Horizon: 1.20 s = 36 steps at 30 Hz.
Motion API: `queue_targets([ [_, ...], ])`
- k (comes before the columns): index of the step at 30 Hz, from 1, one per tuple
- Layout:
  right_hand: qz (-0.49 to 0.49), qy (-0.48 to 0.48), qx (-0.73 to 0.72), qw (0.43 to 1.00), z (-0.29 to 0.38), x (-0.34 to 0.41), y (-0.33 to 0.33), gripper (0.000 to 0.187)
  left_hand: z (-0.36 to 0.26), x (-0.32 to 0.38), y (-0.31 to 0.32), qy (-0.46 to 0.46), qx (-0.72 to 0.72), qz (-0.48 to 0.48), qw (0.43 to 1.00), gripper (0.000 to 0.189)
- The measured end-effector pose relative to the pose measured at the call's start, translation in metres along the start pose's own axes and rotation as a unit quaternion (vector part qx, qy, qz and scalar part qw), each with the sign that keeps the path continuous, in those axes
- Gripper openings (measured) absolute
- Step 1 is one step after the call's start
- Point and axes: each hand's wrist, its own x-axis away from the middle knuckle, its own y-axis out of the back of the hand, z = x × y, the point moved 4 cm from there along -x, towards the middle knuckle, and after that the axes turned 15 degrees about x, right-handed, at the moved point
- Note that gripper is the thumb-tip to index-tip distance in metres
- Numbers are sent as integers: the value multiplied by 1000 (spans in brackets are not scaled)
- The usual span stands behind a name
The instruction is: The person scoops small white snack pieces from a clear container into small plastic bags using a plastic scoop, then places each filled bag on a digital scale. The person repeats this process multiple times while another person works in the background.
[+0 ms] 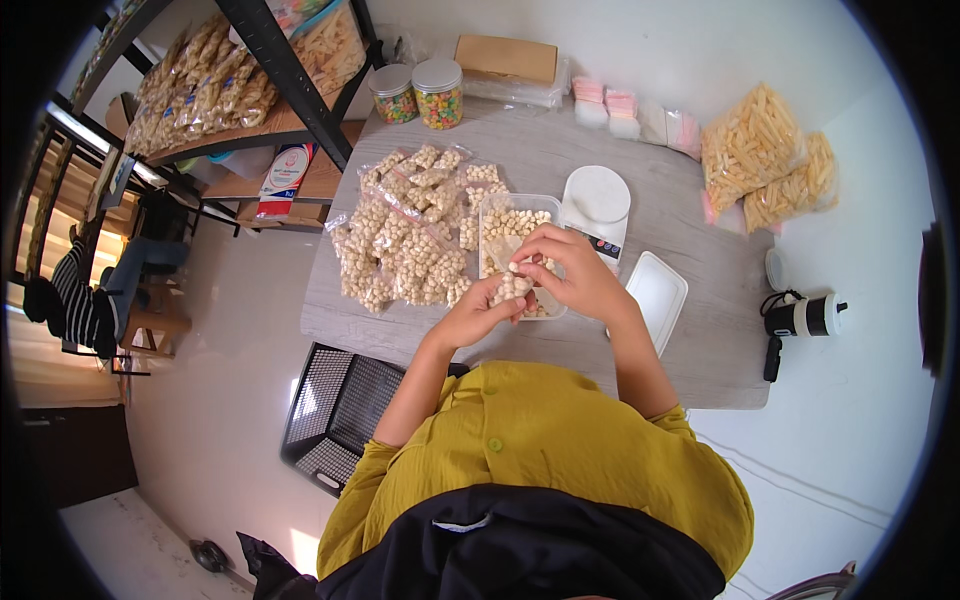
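Observation:
My left hand (482, 309) grips a small clear plastic bag (510, 288) part-filled with pale round snack balls. At its mouth, the thumb and fingers of my right hand (564, 264) pinch together by a single ball; whether they hold the ball or the bag's edge I cannot tell. Both hands are over a clear plastic tub (558, 208) of loose snack balls (517, 220). A white digital kitchen scale (597, 196) stands just beyond my right hand, its pan bare. Left of the tub lies a heap of filled snack bags (409, 232).
A white lid (658, 300) rests right of the tub. Along the wall stand two candy jars (438, 94), a cardboard box (505, 58), stacked small bags (621, 112) and large bags of stick snacks (754, 146). A black crate (341, 409) is below the table's left edge. A person (90, 292) sits far left.

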Motion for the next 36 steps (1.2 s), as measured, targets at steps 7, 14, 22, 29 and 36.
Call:
queue_targets([
  [7,-87,-71,58,992,-48,11,-20,13,3,1,20,-27,22,-33,999,33],
  [14,-86,-80,250,961,-67,23,-56,14,2,0,20,-38,-20,-63,997,35],
  [22,-103,-92,43,989,-51,11,-39,15,6,1,24,-20,-12,-53,998,33],
  [29,-23,-44,-58,997,-14,7,-30,17,5,0,19,-28,-48,-54,997,27],
  [36,-71,-214,-68,972,-43,14,-42,20,26,-17,5,112,311,-140,934,30],
])
